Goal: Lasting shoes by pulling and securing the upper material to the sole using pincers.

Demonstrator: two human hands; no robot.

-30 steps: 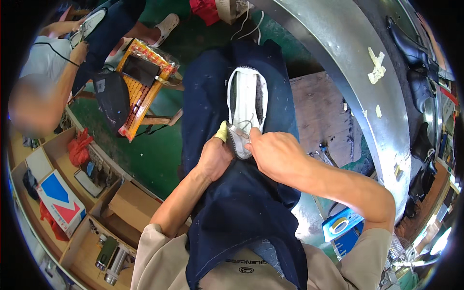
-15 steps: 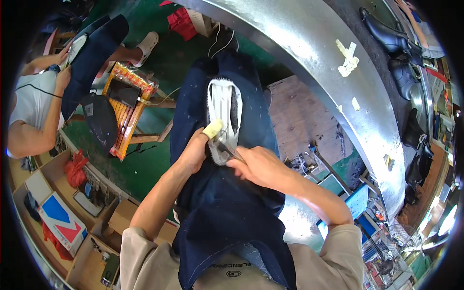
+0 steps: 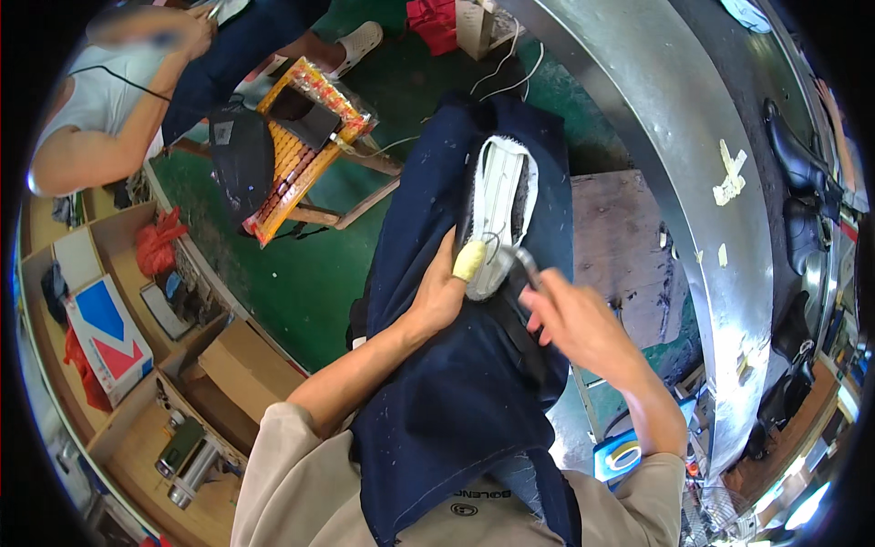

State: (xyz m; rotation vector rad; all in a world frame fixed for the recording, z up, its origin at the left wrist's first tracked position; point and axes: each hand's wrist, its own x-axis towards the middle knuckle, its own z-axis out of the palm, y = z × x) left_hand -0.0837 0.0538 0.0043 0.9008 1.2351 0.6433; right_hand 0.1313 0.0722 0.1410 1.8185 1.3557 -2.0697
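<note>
A shoe [image 3: 500, 187] lies sole side up on my lap, with a pale, lined bottom and a white fuzzy edge turned in around it. My left hand [image 3: 439, 294] grips its near left side; yellow tape [image 3: 469, 261] wraps the thumb, and the other fingers are hidden. Metal pincers [image 3: 516, 259] with a curved jaw are held in my right hand [image 3: 583, 326], over the near right edge of the shoe. The right hand is closed and slightly blurred. A dark blue apron [image 3: 437, 401] covers my lap beneath the shoe.
A curved metal bench [image 3: 670, 137] bends around the right, with black shoes [image 3: 802, 155] beyond it. At the left stand a slatted stool [image 3: 293, 187] bearing a dark device [image 3: 305, 117], and wooden compartments [image 3: 118, 433]. A co-worker's arm [image 3: 137, 137] is at upper left.
The whole view has shifted, so my lap and the shoe sit farther right. My right hand and the pincers have tilted and drawn slightly right of the shoe. My left hand keeps its hold.
</note>
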